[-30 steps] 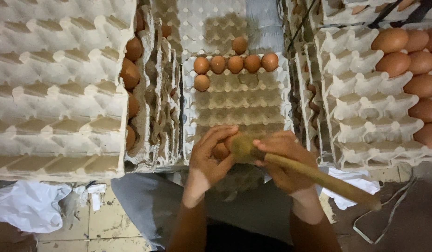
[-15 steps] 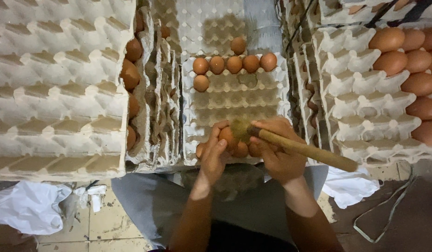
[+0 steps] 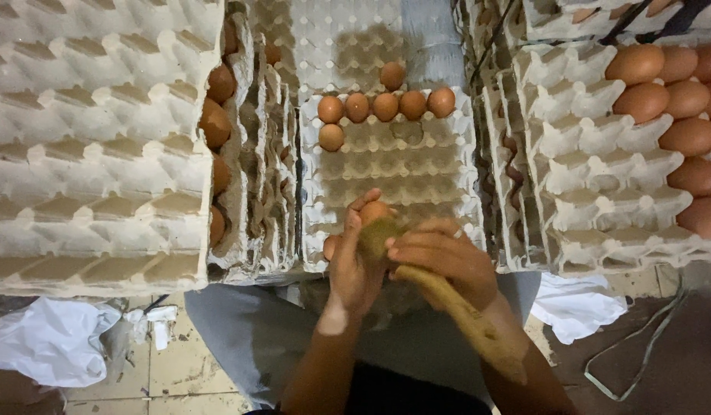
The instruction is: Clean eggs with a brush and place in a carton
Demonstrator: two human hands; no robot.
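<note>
My left hand [image 3: 354, 265] grips a brown egg [image 3: 373, 211] at the near edge of a grey pulp egg tray [image 3: 394, 165]. My right hand [image 3: 440, 261] holds a tan cloth [image 3: 455, 307] and presses its bunched end against the egg. The cloth trails back along my right forearm. Several brown eggs [image 3: 385, 106] sit in the tray's far row, and one more egg [image 3: 331, 137] lies in the row below at the left.
Stacks of empty pulp trays [image 3: 94, 146] stand at the left, with eggs showing in the side of a stack [image 3: 215, 123]. A tray with brown eggs [image 3: 678, 131] is at the right. White rags [image 3: 52, 346] [image 3: 578, 307] lie on the tiled floor.
Both hands have stayed over the tray's near edge. The egg has turned in my left hand and the cloth's free end has dropped closer to my right forearm.
</note>
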